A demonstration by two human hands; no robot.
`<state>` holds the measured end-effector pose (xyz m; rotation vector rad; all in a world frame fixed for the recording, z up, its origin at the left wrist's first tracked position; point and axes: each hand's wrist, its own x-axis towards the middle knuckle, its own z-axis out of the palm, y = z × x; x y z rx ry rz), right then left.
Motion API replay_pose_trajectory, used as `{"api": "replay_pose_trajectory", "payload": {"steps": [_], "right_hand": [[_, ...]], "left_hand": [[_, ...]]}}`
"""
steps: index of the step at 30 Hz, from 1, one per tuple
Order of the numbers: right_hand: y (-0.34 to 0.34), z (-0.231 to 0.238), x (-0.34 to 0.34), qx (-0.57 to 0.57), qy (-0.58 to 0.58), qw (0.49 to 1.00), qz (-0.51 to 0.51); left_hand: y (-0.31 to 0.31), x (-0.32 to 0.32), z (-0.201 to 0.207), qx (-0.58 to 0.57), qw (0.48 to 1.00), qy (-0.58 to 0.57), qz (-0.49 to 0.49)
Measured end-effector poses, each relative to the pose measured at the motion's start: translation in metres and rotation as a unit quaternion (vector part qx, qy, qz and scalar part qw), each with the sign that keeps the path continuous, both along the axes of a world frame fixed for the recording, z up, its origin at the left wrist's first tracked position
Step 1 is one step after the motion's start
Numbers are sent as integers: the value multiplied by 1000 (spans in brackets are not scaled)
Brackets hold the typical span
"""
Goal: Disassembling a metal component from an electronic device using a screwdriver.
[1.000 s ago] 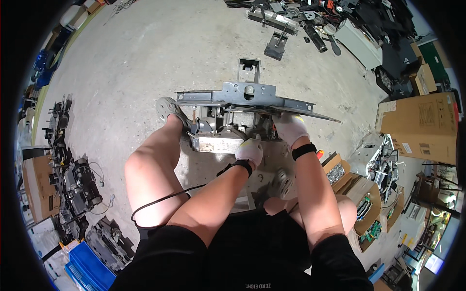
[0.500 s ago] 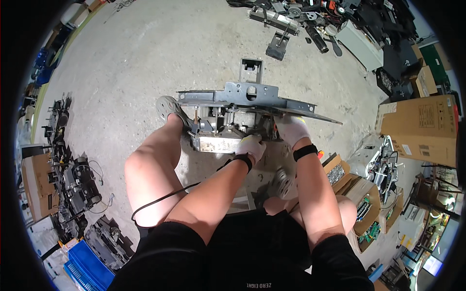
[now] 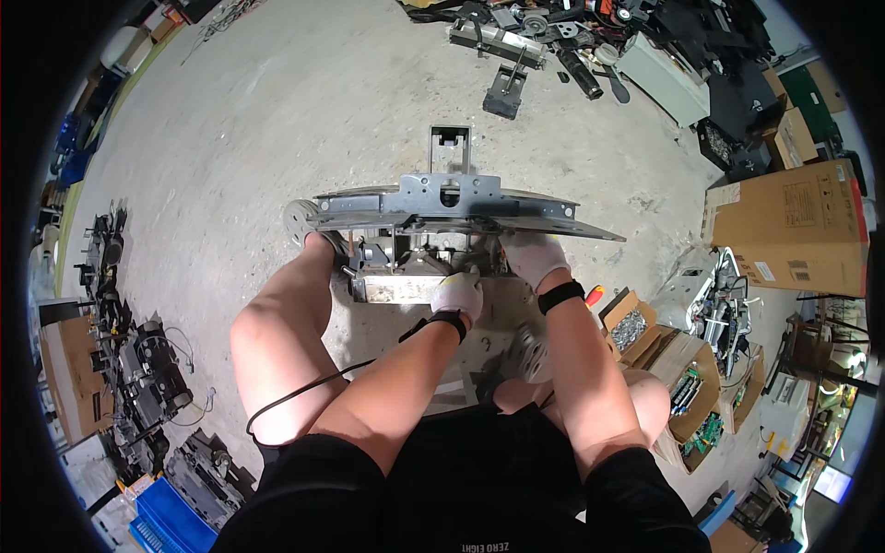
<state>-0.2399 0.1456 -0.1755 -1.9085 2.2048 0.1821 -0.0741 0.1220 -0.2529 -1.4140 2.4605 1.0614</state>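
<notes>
Between my legs stands a grey metal machine assembly (image 3: 451,196) with a wide curved plate, a bracket sticking out at its far side, and a small motor (image 3: 376,250) at its left. A pale, scuffed metal bar (image 3: 396,289) runs along its near side. My left hand (image 3: 457,295), in a white glove, is closed at the right end of this bar, fingers curled onto the assembly. My gloved right hand (image 3: 535,259) reaches in under the plate's right part; its fingertips are hidden there.
A red-and-yellow handle (image 3: 595,296) shows beside my right wrist. Cardboard boxes (image 3: 631,329) with small metal parts and green circuit boards (image 3: 705,431) stand at right, below a large carton (image 3: 788,226). Scrap parts (image 3: 576,69) pile up far right; machine parts (image 3: 152,373) line the left.
The whole view has shifted, so the scene sits further left and slightly lower. The plate looks tipped slightly toward me, covering more of the mechanism. Both hands stay at the assembly.
</notes>
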Motion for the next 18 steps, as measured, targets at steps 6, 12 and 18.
{"api": "replay_pose_trajectory", "payload": {"steps": [6, 12, 18], "right_hand": [[8, -6, -4, -48, -2, 999, 6], [5, -20, -9, -68, -6, 998, 13], [-6, -5, -3, -27, -2, 1000, -15]], "left_hand": [[8, -4, -4, -27, 999, -21, -26], [-5, -15, -18, -19, 997, -46, -65], [2, 0, -8, 8, 1000, 1, -5]]}}
